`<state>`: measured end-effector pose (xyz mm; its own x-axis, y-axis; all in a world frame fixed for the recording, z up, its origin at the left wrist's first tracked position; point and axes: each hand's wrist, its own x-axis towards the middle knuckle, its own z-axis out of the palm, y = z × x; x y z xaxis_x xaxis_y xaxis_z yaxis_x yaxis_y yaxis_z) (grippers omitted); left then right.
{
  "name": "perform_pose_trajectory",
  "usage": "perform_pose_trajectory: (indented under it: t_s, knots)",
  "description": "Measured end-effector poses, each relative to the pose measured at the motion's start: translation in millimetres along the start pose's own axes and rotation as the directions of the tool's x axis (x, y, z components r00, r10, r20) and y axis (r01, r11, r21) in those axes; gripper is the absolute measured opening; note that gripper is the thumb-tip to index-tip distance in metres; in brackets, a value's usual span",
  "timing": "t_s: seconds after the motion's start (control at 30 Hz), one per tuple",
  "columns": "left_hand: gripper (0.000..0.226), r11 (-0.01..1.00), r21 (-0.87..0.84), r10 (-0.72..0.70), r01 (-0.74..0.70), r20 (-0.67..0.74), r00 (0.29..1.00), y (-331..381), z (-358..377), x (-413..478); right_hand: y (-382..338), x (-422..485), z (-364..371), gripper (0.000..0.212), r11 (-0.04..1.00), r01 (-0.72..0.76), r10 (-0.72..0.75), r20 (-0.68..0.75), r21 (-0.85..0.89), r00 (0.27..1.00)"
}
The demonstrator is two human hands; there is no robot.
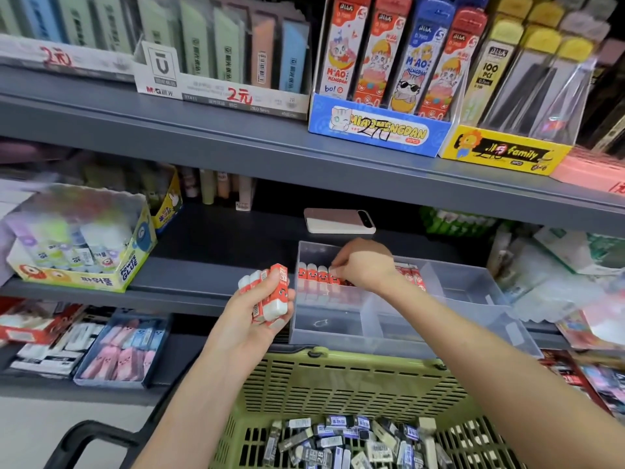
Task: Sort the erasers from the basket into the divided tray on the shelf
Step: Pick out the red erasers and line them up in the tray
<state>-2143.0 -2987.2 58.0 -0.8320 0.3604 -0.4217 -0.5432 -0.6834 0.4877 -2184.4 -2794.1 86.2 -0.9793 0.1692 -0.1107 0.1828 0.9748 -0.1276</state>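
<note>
The left hand [260, 299] keeps a closed grip round a bundle of red erasers [272, 292], just left of the divided tray [473, 292]. The bundle looks loosely stacked, so one could slip out and drop into the basket [338, 384] below, among the dark erasers [338, 441] lying there. The right hand [363, 265] reaches into the tray's back left compartment, its grip pinching the end eraser [334, 280] of a standing row [313, 274]. These stand upright side by side, and a sideways nudge from the knuckles would probably knock them over. The tray sits at the front edge of the shelf [220, 245], so a hard press on its near side might tip it towards the basket. The right wrist partly hides more red erasers in the next compartment. A phone [338, 221] lies flat just behind the tray, close to the reaching hand, and a glue box [84, 262] stands well apart on the left
</note>
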Motion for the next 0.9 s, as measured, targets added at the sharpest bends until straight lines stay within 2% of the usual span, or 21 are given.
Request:
perform_pose_trajectory:
  t_s: [0.17,0.23,0.27,0.3,0.33,0.37,0.4,0.43,0.5,0.63,0.73,0.8,0.9]
  knots:
    - [0.042,0.999,0.042,-0.007,0.006,0.033,0.999,0.1,-0.5,-1.1,1.9,-3.0,4.4,0.017,0.997,-0.028,0.031,-0.038,0.072,0.999]
    - [0.042,0.999,0.053,-0.009,0.006,0.055,0.998,0.6,-0.6,-2.0,-0.4,-12.0,0.1,0.018,0.999,-0.022,0.029,-0.154,0.048,0.988]
    - [0.041,0.998,0.064,-0.006,0.002,0.069,0.998,0.6,-0.6,-2.2,-2.9,-17.6,-3.0,0.019,0.997,0.012,0.004,-0.210,0.078,0.978]
    - [0.041,0.997,0.083,-0.002,-0.004,0.083,0.997,0.7,-0.4,-2.5,-5.4,-23.7,-6.5,0.021,0.978,0.080,-0.037,-0.215,0.193,0.976]
    - [0.042,0.994,0.110,0.002,-0.013,0.095,0.995,0.1,-0.6,-2.6,-8.9,-31.0,-10.4,0.021,0.906,0.162,-0.105,-0.162,0.392,0.981]
    - [0.042,0.990,0.140,0.006,-0.022,0.110,0.994,-0.4,-1.1,-2.9,-14.1,-40.6,-14.7,0.021,0.777,0.207,-0.203,-0.074,0.594,0.976]
    - [0.042,0.985,0.169,0.007,-0.030,0.130,0.991,-0.7,-1.7,-2.6,-19.3,-50.3,-18.6,0.020,0.664,0.220,-0.307,-0.008,0.715,0.952]
    - [0.040,0.981,0.192,0.004,-0.034,0.155,0.988,-0.7,-2.4,-2.5,-23.1,-57.8,-20.7,0.019,0.609,0.233,-0.382,0.023,0.758,0.924]
    - [0.034,0.973,0.227,-0.004,-0.042,0.199,0.980,0.0,-3.9,-1.6,-28.5,-65.1,-21.4,0.015,0.594,0.260,-0.435,0.032,0.761,0.900]
    - [0.035,0.949,0.300,0.029,-0.095,0.218,0.976,-1.4,-6.1,0.3,-35.8,-70.2,-24.9,0.021,0.617,0.264,-0.421,0.027,0.741,0.907]
    - [0.040,0.952,0.292,0.046,-0.089,0.151,0.987,-3.6,-5.0,1.5,-37.2,-71.0,-26.4,0.030,0.587,0.269,-0.419,0.001,0.764,0.908]
    - [0.039,0.974,0.218,0.036,-0.056,0.096,0.995,-2.9,-3.1,2.3,-35.9,-71.8,-28.0,0.034,0.565,0.283,-0.409,-0.035,0.775,0.912]
    - [0.036,0.993,0.110,0.025,-0.033,0.069,0.997,-0.9,-2.0,3.1,-31.1,-73.5,-26.3,0.025,0.722,0.426,-0.439,-0.114,0.545,0.891]
